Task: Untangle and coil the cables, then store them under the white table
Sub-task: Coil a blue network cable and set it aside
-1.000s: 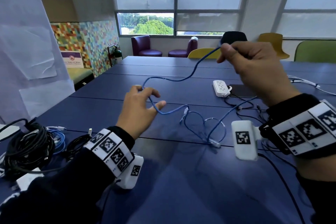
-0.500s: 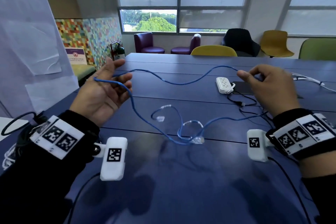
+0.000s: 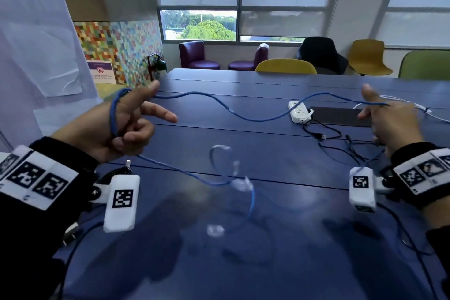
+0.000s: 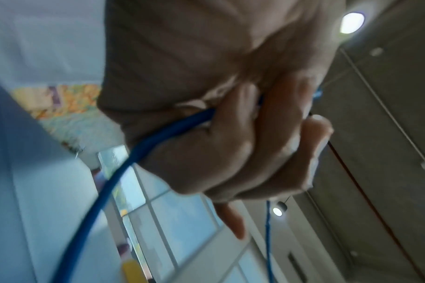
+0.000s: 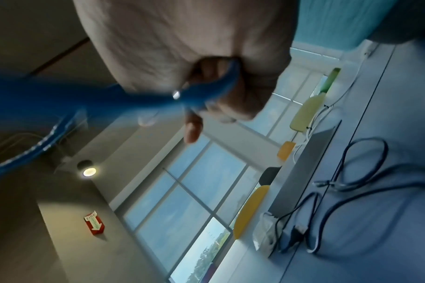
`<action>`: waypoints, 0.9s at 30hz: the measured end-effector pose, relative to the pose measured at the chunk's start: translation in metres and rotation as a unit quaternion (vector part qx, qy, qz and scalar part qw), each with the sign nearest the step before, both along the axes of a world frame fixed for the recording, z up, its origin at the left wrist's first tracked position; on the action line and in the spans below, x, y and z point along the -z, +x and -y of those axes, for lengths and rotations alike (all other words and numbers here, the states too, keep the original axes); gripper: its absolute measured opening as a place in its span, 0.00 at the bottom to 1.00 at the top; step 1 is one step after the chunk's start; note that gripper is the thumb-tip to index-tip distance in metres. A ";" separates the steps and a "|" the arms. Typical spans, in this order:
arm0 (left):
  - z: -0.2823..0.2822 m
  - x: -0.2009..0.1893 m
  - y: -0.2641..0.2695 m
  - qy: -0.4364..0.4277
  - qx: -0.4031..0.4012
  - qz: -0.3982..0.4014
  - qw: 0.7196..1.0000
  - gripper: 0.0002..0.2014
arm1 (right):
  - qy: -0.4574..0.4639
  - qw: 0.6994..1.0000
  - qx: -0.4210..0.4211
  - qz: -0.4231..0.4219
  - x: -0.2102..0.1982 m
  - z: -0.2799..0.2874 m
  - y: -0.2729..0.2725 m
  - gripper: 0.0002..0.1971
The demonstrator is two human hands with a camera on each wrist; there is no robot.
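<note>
A thin blue cable hangs in a sagging line between my two raised hands above the blue table. My left hand has it looped round the base of the thumb, with the lower fingers curled on it; the left wrist view shows the cable running into those curled fingers. My right hand grips the other stretch in its fist, and the cable leaves that fist blurred in the right wrist view. The loose ends with clear plugs dangle blurred between my wrists.
A white power strip, a dark flat pad and loose black cables lie on the table at the right. A white cable runs off to the far right. More black cables sit under my left wrist. Chairs line the far edge.
My hands have spread further apart, drawing the blue cable longer between them. It now wraps round my left thumb, and the loose plug ends have swung up off the table.
</note>
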State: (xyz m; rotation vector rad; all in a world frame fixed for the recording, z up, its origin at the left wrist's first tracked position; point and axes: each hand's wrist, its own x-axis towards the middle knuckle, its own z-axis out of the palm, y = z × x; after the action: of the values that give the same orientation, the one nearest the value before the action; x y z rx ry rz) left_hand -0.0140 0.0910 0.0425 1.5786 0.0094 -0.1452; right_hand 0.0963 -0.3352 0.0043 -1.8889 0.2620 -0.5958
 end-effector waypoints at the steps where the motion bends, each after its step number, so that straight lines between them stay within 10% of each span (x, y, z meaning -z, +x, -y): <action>1: -0.003 0.000 0.000 0.029 -0.007 0.004 1.000 0.34 | -0.051 0.998 0.037 0.024 0.002 0.005 0.002 0.32; 9: 0.025 0.010 0.009 0.073 -0.084 0.041 0.993 0.19 | -0.309 0.944 -0.116 -0.028 0.019 -0.021 -0.013 0.09; 13: 0.056 0.019 0.017 0.112 -0.087 0.063 0.988 0.13 | -0.417 0.878 -0.180 -0.153 0.006 -0.054 -0.027 0.63; 16: 0.079 0.023 0.020 0.138 -0.083 0.064 0.985 0.13 | -0.525 0.825 -0.139 -0.154 -0.011 -0.079 -0.049 0.77; 23: 0.115 0.030 0.012 0.196 -0.028 0.066 0.978 0.13 | -0.630 0.735 -0.160 0.193 -0.003 -0.149 -0.109 0.45; 27: 0.119 0.033 0.003 0.220 -0.027 0.087 0.971 0.19 | -0.424 0.796 -0.385 0.196 0.015 -0.172 -0.105 0.37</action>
State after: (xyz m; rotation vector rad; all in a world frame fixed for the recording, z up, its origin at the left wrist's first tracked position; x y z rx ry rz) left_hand -0.0111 -0.0275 0.0099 2.0281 -0.0551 0.0434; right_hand -0.0086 -0.1628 -0.0109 -2.3775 -1.1971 -0.5370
